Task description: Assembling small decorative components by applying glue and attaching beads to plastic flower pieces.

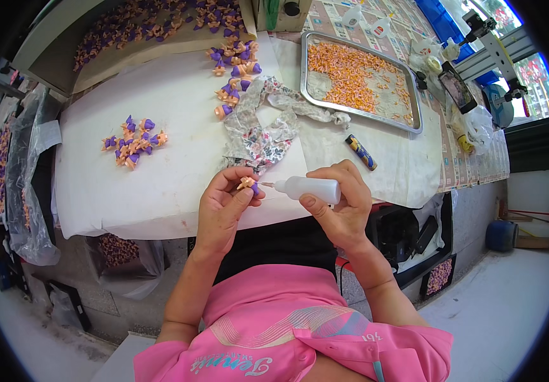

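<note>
Between the thumb and fingers of my left hand (pixel 223 207) is a small peach and purple plastic figure (pixel 247 184). My right hand (pixel 348 207) grips a white squeeze bottle (pixel 309 188) lying nearly level, its thin tip pointing left. That tip is at or very near the figure; whether they touch I cannot tell. A crumpled floral cloth (pixel 262 137) lies just beyond my hands. Off to the left on the white table covering (pixel 160 204) sits a small pile of similar figures (pixel 134 143). More figures (pixel 233 76) trail down from the far side.
A metal tray (pixel 363 116) at the far right holds many small orange and pink pieces. Near it lies a dark blue and yellow tube (pixel 360 152). A phone (pixel 457 87) on a stand is at the right. A brown-lined box (pixel 112 75) at the far left holds many figures.
</note>
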The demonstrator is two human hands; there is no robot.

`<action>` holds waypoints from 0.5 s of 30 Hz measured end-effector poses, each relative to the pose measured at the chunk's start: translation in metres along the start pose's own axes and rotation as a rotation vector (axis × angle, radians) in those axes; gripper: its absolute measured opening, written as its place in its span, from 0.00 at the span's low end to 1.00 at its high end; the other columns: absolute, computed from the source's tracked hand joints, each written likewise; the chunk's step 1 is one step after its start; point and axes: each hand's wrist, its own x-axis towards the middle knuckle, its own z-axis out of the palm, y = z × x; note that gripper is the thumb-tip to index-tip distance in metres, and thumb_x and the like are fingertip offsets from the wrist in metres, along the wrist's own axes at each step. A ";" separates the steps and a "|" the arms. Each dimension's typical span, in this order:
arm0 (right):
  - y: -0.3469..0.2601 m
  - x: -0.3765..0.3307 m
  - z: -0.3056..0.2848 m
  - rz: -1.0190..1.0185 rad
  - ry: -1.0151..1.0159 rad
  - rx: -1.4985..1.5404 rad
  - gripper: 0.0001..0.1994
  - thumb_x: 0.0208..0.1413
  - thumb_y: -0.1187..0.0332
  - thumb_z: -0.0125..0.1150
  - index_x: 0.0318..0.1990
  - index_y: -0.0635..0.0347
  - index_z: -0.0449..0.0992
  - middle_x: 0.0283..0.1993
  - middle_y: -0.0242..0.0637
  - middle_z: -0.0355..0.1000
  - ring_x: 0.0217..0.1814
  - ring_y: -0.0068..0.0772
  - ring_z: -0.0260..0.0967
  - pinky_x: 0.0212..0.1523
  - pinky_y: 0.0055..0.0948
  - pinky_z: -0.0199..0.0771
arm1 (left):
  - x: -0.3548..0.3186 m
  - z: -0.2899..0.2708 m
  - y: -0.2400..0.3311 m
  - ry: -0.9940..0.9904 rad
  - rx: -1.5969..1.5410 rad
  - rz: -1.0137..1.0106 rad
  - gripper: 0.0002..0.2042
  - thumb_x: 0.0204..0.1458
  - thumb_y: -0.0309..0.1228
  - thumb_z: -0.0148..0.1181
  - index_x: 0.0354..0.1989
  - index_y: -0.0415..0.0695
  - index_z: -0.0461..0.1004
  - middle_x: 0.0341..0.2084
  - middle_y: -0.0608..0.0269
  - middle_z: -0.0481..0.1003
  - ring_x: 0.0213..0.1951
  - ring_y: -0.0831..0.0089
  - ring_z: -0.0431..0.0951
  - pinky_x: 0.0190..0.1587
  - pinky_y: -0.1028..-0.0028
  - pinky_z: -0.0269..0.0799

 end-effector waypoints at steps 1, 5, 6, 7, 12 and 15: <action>0.001 0.000 0.000 0.000 0.003 0.005 0.16 0.47 0.63 0.73 0.39 0.65 0.77 0.33 0.34 0.68 0.34 0.26 0.64 0.33 0.23 0.62 | 0.000 0.000 0.000 0.002 -0.001 0.002 0.13 0.57 0.24 0.57 0.51 0.38 0.68 0.41 0.63 0.72 0.40 0.76 0.76 0.44 0.76 0.73; 0.000 -0.001 -0.003 -0.002 0.000 -0.005 0.17 0.47 0.63 0.73 0.39 0.65 0.77 0.33 0.34 0.68 0.34 0.26 0.64 0.33 0.23 0.63 | 0.000 0.001 -0.001 -0.001 -0.003 -0.003 0.14 0.57 0.24 0.57 0.51 0.37 0.68 0.41 0.62 0.72 0.41 0.75 0.77 0.45 0.76 0.73; -0.001 -0.001 -0.003 0.000 -0.003 -0.006 0.17 0.47 0.63 0.73 0.39 0.65 0.77 0.33 0.34 0.68 0.34 0.26 0.64 0.33 0.23 0.63 | 0.000 0.001 -0.001 -0.003 -0.003 -0.004 0.14 0.57 0.24 0.57 0.51 0.37 0.68 0.41 0.62 0.72 0.41 0.75 0.77 0.45 0.76 0.73; -0.001 -0.001 -0.004 0.003 -0.006 -0.004 0.17 0.47 0.63 0.73 0.39 0.65 0.77 0.33 0.34 0.68 0.34 0.26 0.64 0.33 0.23 0.63 | 0.000 0.002 -0.001 -0.004 0.001 0.000 0.14 0.57 0.24 0.57 0.51 0.37 0.68 0.41 0.62 0.72 0.41 0.75 0.77 0.45 0.76 0.73; 0.002 -0.002 -0.004 0.016 -0.006 -0.002 0.16 0.47 0.63 0.73 0.39 0.65 0.77 0.33 0.34 0.67 0.33 0.26 0.64 0.33 0.23 0.63 | 0.000 0.001 -0.002 -0.007 -0.005 -0.007 0.14 0.57 0.25 0.57 0.51 0.37 0.68 0.42 0.61 0.72 0.41 0.75 0.77 0.45 0.76 0.74; 0.004 -0.002 -0.005 0.004 -0.011 -0.005 0.16 0.47 0.64 0.73 0.39 0.65 0.77 0.33 0.34 0.67 0.33 0.25 0.64 0.33 0.23 0.63 | 0.000 -0.001 -0.003 -0.018 -0.003 -0.011 0.16 0.56 0.24 0.57 0.53 0.39 0.67 0.44 0.59 0.72 0.42 0.73 0.77 0.46 0.76 0.74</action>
